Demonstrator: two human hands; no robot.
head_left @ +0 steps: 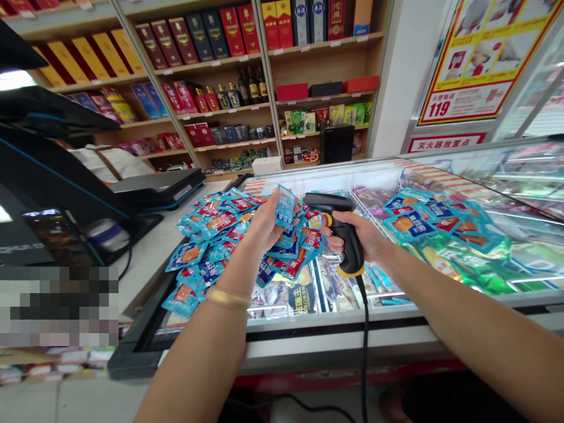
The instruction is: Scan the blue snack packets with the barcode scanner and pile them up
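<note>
My left hand (264, 222) grips a small blue snack packet (285, 205), its printed back turned toward the scanner. In my right hand (362, 235) is a black and yellow barcode scanner (350, 244), its head pointing left at the packet with a small gap between them. The scanner's cord (365, 329) hangs down past the counter edge. Beneath my left hand spreads a heap of blue and red snack packets (220, 222) on the freezer's glass top. A smaller group of similar packets (434, 214) lies farther right on the glass.
The glass-topped chest freezer (308, 346) holds bagged goods, some green (462, 261). On the left stand a checkout machine (26, 164), a scale (158, 185) and a phone (53, 235). Shelves of boxed bottles (211, 32) line the back, beside a fire-safety poster (480, 64).
</note>
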